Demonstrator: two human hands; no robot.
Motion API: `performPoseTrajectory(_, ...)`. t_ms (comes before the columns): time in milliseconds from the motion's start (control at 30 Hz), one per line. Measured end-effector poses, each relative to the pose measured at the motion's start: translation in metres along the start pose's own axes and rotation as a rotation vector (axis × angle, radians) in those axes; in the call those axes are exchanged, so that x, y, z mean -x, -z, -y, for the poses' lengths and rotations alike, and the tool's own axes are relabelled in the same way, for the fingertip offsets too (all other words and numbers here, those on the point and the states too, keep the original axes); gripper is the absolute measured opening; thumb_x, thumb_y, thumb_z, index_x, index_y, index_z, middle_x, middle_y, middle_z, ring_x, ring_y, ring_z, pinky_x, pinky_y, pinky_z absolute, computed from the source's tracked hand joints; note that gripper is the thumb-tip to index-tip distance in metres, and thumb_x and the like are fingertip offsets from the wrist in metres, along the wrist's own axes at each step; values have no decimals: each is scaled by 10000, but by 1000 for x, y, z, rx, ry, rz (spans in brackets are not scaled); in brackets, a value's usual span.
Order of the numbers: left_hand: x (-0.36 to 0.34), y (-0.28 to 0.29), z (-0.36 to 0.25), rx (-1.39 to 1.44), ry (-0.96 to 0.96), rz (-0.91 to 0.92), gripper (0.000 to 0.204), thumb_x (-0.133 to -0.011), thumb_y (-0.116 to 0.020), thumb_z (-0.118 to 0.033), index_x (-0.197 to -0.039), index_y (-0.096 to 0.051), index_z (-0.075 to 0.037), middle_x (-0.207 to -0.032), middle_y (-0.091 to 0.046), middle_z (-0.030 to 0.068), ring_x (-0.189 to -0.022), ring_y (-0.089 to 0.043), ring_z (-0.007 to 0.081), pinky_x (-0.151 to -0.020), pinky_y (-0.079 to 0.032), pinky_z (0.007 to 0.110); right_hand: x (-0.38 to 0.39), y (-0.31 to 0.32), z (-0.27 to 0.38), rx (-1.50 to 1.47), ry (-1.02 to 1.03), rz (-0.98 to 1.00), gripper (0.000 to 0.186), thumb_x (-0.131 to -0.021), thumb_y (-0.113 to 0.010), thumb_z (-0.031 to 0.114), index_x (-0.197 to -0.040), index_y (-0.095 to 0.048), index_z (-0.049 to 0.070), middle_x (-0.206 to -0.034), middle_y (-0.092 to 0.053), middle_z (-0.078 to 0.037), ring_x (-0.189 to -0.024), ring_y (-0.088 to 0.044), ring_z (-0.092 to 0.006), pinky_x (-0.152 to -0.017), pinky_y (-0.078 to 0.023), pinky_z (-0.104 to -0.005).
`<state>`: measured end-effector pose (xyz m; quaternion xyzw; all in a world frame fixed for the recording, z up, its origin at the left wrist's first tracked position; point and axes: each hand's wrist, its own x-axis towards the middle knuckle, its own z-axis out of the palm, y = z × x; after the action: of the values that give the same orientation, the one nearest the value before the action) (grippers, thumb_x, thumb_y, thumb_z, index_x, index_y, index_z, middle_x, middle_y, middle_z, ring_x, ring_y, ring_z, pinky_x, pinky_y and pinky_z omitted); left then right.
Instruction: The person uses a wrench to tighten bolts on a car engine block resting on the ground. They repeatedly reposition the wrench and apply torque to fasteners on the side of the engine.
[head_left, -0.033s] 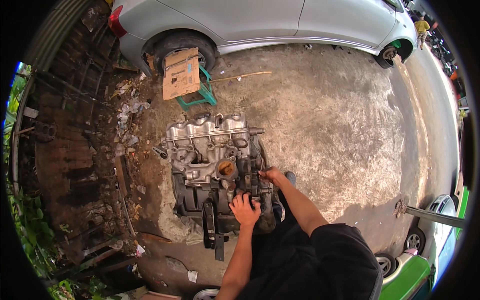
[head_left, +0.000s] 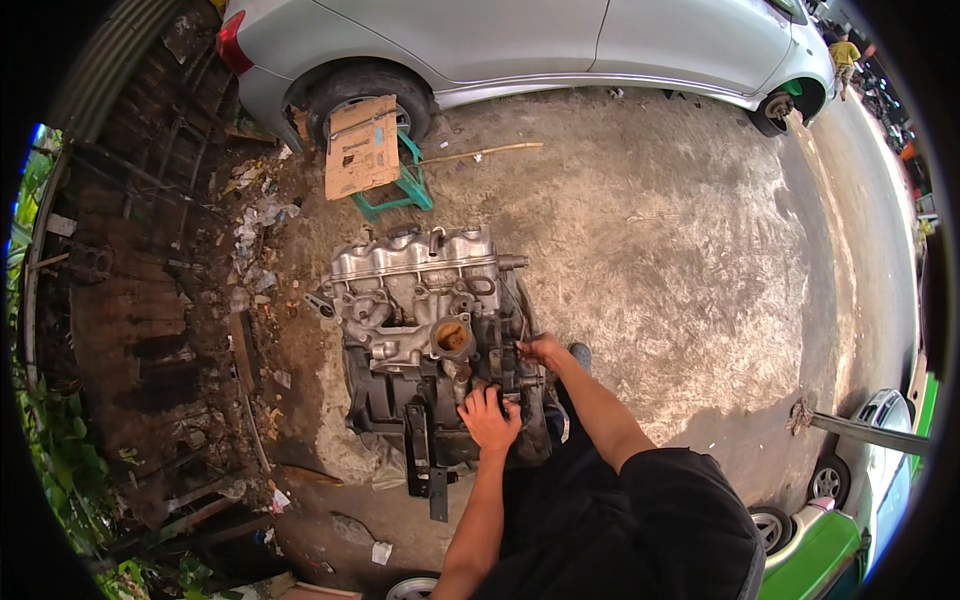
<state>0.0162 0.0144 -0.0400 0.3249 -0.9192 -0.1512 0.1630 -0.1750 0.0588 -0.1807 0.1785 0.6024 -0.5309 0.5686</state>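
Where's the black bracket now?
In the head view, the black bracket is left of centre, at the lower edge of the engine, left of the left hand.

Left hand [head_left: 488,418]: palm down, back facing camera, fingers bent and pointing away from the body, thumb out to the right. Left forearm [head_left: 478,520] bare, running nearly straight up from the lower edge. Right hand [head_left: 543,350]: farther out and right of the left, fingers curled, pointing left; grip unclear. Right forearm [head_left: 605,410] bare, angled up-left out of a black sleeve [head_left: 690,500]. Hands close together, not touching.
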Motion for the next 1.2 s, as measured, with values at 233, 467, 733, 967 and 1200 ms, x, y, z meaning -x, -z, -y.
performPoseTrajectory(233,-1,1,-1,23,-7,-18,311,-761,-575,-212,-1047,-584,-92,-1155,-567,106,-1024,-528,318,-898,-372,503,-7,-12,-7,71,90,-139,216,-859,-755,51,-882,-661,-142,-713,-682,-178,-572,-685,-252,-483,-576,-379)
performPoseTrajectory(467,-2,3,-1,24,-2,-12,305,-754,-578,-204,-1036,-580,-86,-1153,-561,119,-1028,-521,325,-901,-371,500,-5,-17,-28,169,329,-195,205,-876,-714,11,-1004,-659,-139,-770,-713,-171,-595,-707,-229,-527,-592,-355)
performPoseTrajectory(733,1,-1,-1,32,11,-13,291,-754,-561,-185,-1021,-576,-70,-1141,-547,158,-1048,-505,354,-927,-360,517,18,-13,-22,781,611,-270,267,-759,-766,116,-992,-699,3,-930,-719,-191,-833,-709,-325,-721,-575,-408)
performPoseTrajectory(967,1,-3,-1,11,-3,-33,284,-765,-555,-199,-1015,-573,-66,-1131,-541,161,-1050,-501,356,-926,-361,515,40,-24,-29,839,809,-211,277,-806,-657,91,-1056,-591,-7,-891,-658,-249,-861,-632,-444,-745,-515,-488)
performPoseTrajectory(1200,1,-6,-1,12,-3,-77,272,-758,-564,-195,-999,-574,-70,-1109,-543,144,-1026,-502,345,-912,-365,502,60,-15,-39,952,811,-110,465,-880,-588,79,-1293,-416,-48,-928,-632,-312,-894,-610,-489,-748,-502,-526)
